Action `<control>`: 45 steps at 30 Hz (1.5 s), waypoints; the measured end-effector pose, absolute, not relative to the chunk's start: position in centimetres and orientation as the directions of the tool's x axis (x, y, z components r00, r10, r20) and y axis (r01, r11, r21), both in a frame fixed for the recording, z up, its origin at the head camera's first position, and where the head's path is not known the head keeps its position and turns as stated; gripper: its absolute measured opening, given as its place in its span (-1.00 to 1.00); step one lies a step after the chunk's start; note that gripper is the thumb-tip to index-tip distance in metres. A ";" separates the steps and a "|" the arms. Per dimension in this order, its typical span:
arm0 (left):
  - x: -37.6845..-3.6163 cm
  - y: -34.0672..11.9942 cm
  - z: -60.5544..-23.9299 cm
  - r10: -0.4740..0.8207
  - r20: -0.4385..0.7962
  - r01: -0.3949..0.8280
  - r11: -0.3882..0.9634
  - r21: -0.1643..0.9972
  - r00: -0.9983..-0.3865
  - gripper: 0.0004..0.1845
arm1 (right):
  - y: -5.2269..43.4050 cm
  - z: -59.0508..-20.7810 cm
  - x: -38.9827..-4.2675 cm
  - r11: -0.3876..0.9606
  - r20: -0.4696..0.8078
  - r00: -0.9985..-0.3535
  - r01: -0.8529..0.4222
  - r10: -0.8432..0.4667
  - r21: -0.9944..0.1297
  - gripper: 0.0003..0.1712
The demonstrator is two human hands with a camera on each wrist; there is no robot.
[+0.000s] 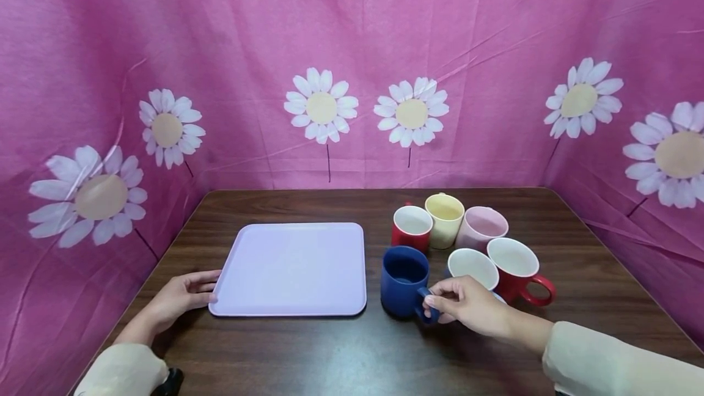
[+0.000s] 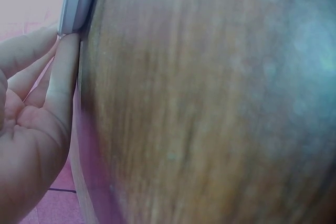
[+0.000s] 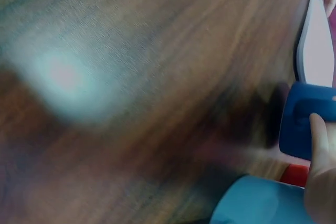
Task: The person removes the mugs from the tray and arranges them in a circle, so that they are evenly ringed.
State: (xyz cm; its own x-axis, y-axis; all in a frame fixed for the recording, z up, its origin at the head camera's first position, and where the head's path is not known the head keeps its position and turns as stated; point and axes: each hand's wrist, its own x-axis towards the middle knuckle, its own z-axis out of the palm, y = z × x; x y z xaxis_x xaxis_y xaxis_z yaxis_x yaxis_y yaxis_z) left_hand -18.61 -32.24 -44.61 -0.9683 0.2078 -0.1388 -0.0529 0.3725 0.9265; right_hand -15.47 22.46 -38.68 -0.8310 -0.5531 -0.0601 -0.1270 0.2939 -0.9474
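My right hand (image 1: pixel 478 307) pinches the handle of a dark blue mug (image 1: pixel 397 292) between thumb and fingers. The mug stands upright, just right of a lilac tray (image 1: pixel 291 267). In the right wrist view the thumb lies along the blue mug (image 3: pixel 295 129). At the tray's left edge, near its front corner, my left hand (image 1: pixel 176 301) touches the rim with fairly straight fingers. The left wrist view shows those fingertips (image 2: pixel 67 43) right at the tray's edge (image 2: pixel 79 3). Nothing stands on the tray.
Behind the blue mug are a red mug (image 1: pixel 409 240), a pale yellow mug (image 1: pixel 442 236) and a pink mug (image 1: pixel 470 238). A white-lined mug (image 1: pixel 473 264) sits partly behind my right hand, beside another red mug (image 1: pixel 511 283). Pink flowered cloth (image 1: pixel 363 35) surrounds the wooden table (image 1: pixel 264 359).
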 end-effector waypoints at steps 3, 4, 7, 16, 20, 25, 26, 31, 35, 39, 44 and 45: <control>-18.6 -32.2 -44.6 0.204 -0.140 -0.055 0.374 0.926 -0.969 -0.33 | 22.4 -38.9 -15.1 0.297 -0.053 -0.855 -0.119 -0.515 -0.947 -0.71; -18.6 -32.2 -44.6 0.202 -0.140 -0.055 0.375 0.925 -0.969 -0.33 | 22.4 -39.0 -14.9 0.305 -0.050 -0.865 -0.122 -0.499 -0.945 -0.71; -18.6 -32.2 -44.6 0.204 -0.141 -0.056 0.376 0.925 -0.969 -0.33 | 22.3 -39.3 -14.6 0.337 -0.042 -0.896 -0.123 -0.442 -0.934 -0.72; -18.6 -32.1 -44.4 0.203 -0.145 -0.058 0.380 0.923 -0.968 -0.32 | 21.3 -40.4 -13.8 0.355 -0.060 -0.976 -0.019 -0.211 -0.935 -0.74; -18.6 -32.1 -44.4 0.196 -0.149 -0.064 0.385 0.921 -0.969 -0.31 | 20.8 -40.8 -13.6 0.350 -0.048 -0.987 -0.009 -0.155 -0.937 -0.76; -18.6 -32.1 -44.5 0.198 -0.146 -0.061 0.380 0.923 -0.969 -0.31 | 20.0 -40.9 -13.6 0.350 -0.071 -0.996 0.050 -0.047 -0.935 -0.80; -18.6 -32.1 -44.5 0.199 -0.144 -0.060 0.377 0.924 -0.969 -0.31 | 19.8 -40.9 -13.5 0.353 -0.073 -0.997 0.060 -0.023 -0.934 -0.81; -18.6 -32.2 -44.6 0.205 -0.140 -0.055 0.371 0.927 -0.969 -0.32 | 19.1 -40.7 -13.6 0.372 -0.071 -0.996 0.089 0.062 -0.924 -0.82; -18.6 -32.2 -44.6 0.206 -0.144 -0.059 0.374 0.926 -0.968 -0.32 | 18.8 -40.9 -13.6 0.388 -0.048 -0.996 0.073 0.073 -0.919 -0.81; -18.6 -32.2 -44.6 0.200 -0.152 -0.066 0.381 0.922 -0.968 -0.32 | 18.7 -40.7 -13.7 0.392 -0.054 -0.995 0.083 0.084 -0.916 -0.80; -18.5 -32.2 -44.5 0.195 -0.152 -0.068 0.383 0.921 -0.969 -0.32 | 18.7 -40.1 -13.7 0.399 -0.120 -0.991 0.135 0.064 -0.907 -0.73; -18.5 -32.2 -44.5 0.195 -0.152 -0.068 0.381 0.922 -0.969 -0.32 | 18.8 -39.8 -13.7 0.404 -0.146 -0.988 0.156 0.057 -0.901 -0.69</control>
